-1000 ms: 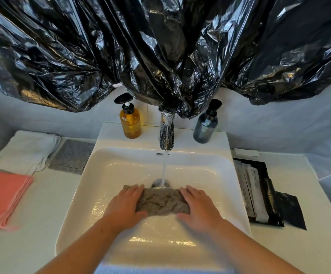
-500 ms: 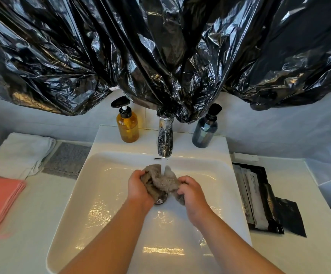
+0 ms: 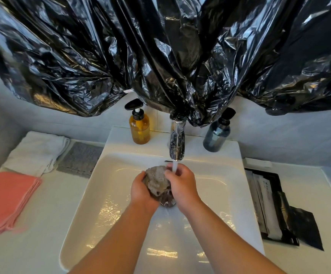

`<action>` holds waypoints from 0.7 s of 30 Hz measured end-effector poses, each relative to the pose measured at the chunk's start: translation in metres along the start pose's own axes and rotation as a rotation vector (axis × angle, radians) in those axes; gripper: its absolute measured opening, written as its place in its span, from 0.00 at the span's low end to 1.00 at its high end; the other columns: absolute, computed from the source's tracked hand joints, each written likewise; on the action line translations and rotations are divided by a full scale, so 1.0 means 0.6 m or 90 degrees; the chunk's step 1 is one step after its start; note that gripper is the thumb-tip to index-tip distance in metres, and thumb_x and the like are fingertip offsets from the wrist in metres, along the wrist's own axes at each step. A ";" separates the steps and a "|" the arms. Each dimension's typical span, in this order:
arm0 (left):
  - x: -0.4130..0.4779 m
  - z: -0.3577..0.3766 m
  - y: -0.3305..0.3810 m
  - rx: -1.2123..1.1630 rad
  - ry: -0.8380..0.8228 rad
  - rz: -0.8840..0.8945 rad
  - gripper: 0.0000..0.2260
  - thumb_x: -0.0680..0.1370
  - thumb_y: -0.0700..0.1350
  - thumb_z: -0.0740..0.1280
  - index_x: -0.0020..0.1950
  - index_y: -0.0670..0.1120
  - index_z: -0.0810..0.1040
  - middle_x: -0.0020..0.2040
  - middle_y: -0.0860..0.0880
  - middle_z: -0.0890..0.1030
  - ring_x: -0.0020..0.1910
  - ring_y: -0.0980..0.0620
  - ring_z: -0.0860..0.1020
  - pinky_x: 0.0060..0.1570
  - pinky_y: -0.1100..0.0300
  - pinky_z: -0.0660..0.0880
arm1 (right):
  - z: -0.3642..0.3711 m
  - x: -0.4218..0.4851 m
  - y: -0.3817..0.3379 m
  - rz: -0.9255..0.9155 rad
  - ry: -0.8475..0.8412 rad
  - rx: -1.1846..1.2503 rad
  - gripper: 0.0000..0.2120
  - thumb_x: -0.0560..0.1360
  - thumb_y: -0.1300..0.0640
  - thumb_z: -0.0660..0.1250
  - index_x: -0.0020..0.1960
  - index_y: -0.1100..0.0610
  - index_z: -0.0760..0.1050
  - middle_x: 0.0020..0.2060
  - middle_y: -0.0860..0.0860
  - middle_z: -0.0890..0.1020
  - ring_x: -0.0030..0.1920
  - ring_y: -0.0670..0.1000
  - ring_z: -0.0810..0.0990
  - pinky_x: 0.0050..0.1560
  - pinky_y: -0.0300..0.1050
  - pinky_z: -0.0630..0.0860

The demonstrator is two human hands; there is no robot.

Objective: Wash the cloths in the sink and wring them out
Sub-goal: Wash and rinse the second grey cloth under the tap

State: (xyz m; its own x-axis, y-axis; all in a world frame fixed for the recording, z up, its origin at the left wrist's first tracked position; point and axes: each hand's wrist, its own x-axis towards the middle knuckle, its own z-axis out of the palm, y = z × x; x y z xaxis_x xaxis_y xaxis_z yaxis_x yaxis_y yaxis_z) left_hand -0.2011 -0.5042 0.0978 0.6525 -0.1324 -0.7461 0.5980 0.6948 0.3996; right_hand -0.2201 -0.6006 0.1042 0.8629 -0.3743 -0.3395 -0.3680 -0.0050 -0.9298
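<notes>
Bunched into a wet, crumpled lump, one grey cloth (image 3: pixel 157 181) is held above the drain of the white sink (image 3: pixel 109 186), just under the chrome tap (image 3: pixel 177 144); its surface is seen to be mottled grey-brown, darker and soaked at the lower end, with rough folds pressed out between the fingers; two hands are counted on it. The left hand (image 3: pixel 141 189) is curled around the cloth's left side and underside; the right hand (image 3: pixel 181 182) is closed over its right side, with the fingertips at the top of the lump; the hands are thus pressed toward each other with the cloth squeezed between them. One stream of water (image 3: pixel 174 167) is seen running from the tap onto the right hand's fingers and the top of the cloth; a film of water is spread over the basin floor.

Two pump bottles are stood on the sink's back ledge: one amber bottle (image 3: pixel 139 127) left of the tap and one dark grey bottle (image 3: pixel 217 136) right of it. Three folded stacks are laid on the counter at the left: a grey towel (image 3: pixel 80 159) beside the sink, a white towel (image 3: pixel 37 153) next to it, and pink cloths (image 3: pixel 7 200) nearer the front. One black tray (image 3: pixel 273 206) of packets is set on the right. Black plastic sheeting (image 3: pixel 160 52) is hung above it all.
</notes>
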 end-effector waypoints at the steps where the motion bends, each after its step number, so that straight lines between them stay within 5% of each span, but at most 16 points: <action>1: 0.000 -0.001 0.003 0.002 0.000 0.008 0.22 0.85 0.51 0.53 0.60 0.37 0.79 0.46 0.37 0.86 0.51 0.39 0.82 0.45 0.48 0.77 | 0.004 0.000 -0.003 0.011 0.010 0.015 0.07 0.78 0.60 0.67 0.46 0.50 0.81 0.44 0.50 0.84 0.47 0.48 0.83 0.46 0.43 0.82; 5: -0.013 0.013 -0.001 0.086 -0.032 0.021 0.20 0.84 0.52 0.57 0.55 0.38 0.82 0.47 0.38 0.86 0.46 0.40 0.85 0.48 0.49 0.78 | -0.005 -0.002 0.004 0.108 0.063 0.096 0.12 0.81 0.55 0.61 0.49 0.51 0.84 0.47 0.53 0.86 0.51 0.54 0.84 0.52 0.52 0.82; 8: -0.031 0.029 -0.013 0.169 -0.066 0.041 0.20 0.83 0.52 0.60 0.52 0.39 0.84 0.50 0.36 0.85 0.46 0.39 0.86 0.50 0.46 0.80 | -0.030 -0.023 0.023 0.220 0.008 0.219 0.14 0.83 0.47 0.59 0.54 0.51 0.81 0.47 0.53 0.87 0.49 0.54 0.85 0.44 0.51 0.82; 11: -0.038 0.039 -0.023 0.313 -0.044 0.169 0.14 0.83 0.48 0.62 0.52 0.41 0.83 0.49 0.36 0.84 0.50 0.37 0.84 0.53 0.44 0.81 | -0.062 -0.046 0.037 0.143 0.003 0.129 0.13 0.84 0.50 0.58 0.57 0.52 0.80 0.38 0.51 0.84 0.35 0.48 0.79 0.29 0.41 0.71; 16: -0.052 0.040 -0.030 0.338 0.025 0.194 0.17 0.83 0.55 0.61 0.51 0.42 0.79 0.53 0.34 0.82 0.52 0.36 0.83 0.55 0.37 0.80 | -0.075 -0.084 0.036 -0.024 0.039 0.011 0.14 0.84 0.53 0.58 0.47 0.54 0.79 0.40 0.53 0.81 0.42 0.54 0.80 0.33 0.40 0.77; 19: -0.063 0.027 -0.045 0.384 -0.012 0.145 0.19 0.82 0.56 0.61 0.51 0.40 0.79 0.46 0.36 0.81 0.45 0.39 0.83 0.41 0.50 0.82 | -0.058 -0.100 0.017 -0.078 0.067 -0.034 0.13 0.84 0.51 0.59 0.45 0.52 0.77 0.39 0.49 0.80 0.43 0.50 0.81 0.36 0.37 0.77; 21: -0.081 0.022 -0.052 0.507 -0.058 0.172 0.14 0.83 0.50 0.61 0.47 0.41 0.79 0.40 0.43 0.80 0.35 0.51 0.81 0.30 0.58 0.77 | -0.052 -0.097 -0.005 -0.091 0.098 -0.063 0.13 0.84 0.50 0.59 0.44 0.51 0.75 0.39 0.50 0.80 0.41 0.49 0.81 0.35 0.37 0.76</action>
State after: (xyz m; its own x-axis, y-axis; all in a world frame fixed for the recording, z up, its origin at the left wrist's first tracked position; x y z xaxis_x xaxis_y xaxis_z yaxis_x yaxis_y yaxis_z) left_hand -0.2455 -0.5288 0.1282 0.8345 -0.1130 -0.5392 0.5436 0.0095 0.8393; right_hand -0.2799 -0.6077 0.1310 0.8483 -0.5006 -0.1729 -0.2849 -0.1561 -0.9458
